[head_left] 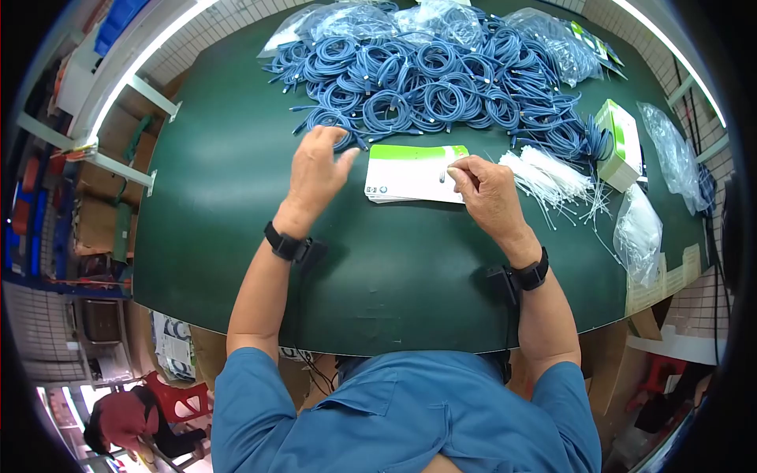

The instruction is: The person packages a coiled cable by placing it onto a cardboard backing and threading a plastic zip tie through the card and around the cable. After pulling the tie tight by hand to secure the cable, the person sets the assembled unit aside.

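1. From where I stand, the left hand (319,173) hangs over the dark green table (378,276), its grip released, thumb apart from the bent fingers. Its fingertips overlap the nearest edge of the blue cable coils (430,85); I cannot tell whether they touch.
2. The right hand (485,189) has thumb and forefinger pinched together at the right end of the card stack (406,172). I cannot tell whether something thin sits between those fingertips.
3. That stack, white with a green band along its far edge, lies between the two hands, just nearer than the coils.
4. The coils spread in a broad heap across the far side, with clear plastic bags (347,24) behind.
5. Right of the right hand lie loose white cable ties (552,175); farther right stands a green-and-white box (619,146).
6. A black strap (284,243) circles the left wrist, another (532,272) the right.
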{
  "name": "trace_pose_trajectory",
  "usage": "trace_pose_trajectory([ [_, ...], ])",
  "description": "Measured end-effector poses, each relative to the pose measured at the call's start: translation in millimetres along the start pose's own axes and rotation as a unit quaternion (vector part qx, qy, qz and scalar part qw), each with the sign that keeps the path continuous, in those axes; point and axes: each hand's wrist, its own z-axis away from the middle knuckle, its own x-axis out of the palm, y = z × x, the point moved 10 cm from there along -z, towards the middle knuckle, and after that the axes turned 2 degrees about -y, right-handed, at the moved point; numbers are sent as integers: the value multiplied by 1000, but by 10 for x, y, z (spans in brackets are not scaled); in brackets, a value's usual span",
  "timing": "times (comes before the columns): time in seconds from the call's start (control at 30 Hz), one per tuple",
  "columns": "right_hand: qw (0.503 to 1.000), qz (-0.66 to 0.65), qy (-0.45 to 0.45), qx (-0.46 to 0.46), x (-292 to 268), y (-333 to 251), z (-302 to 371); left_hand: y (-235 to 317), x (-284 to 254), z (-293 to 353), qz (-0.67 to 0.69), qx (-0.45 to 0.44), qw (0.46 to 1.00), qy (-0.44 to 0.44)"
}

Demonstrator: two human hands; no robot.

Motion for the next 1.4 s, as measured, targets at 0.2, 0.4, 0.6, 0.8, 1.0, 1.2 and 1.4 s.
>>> trace_pose_trajectory([
  [0.2,1000,1,-2,-28,47,-96,50,-279,69,-184,-205,52,975,73],
  [0.4,999,12,-3,-44,36,-103,73,-559,148,-308,-236,-8,970,54],
  [0.6,999,12,-2,-51,43,-131,71,-845,-572,-214,-52,-122,984,120],
  [0.8,998,-31,-38,25,56,-106,107,-77,-1058,62,347,-14,903,253],
  [1.0,898,-391,-136,148,227,-423,183,1705,-437,614,9,391,911,135],
  [1.2,886,-401,-156,173,128,-417,316,1872,-86,786,38,390,913,113],
  [1.4,851,-454,-172,200,204,-263,452,1760,52,839,36,410,902,131],
])
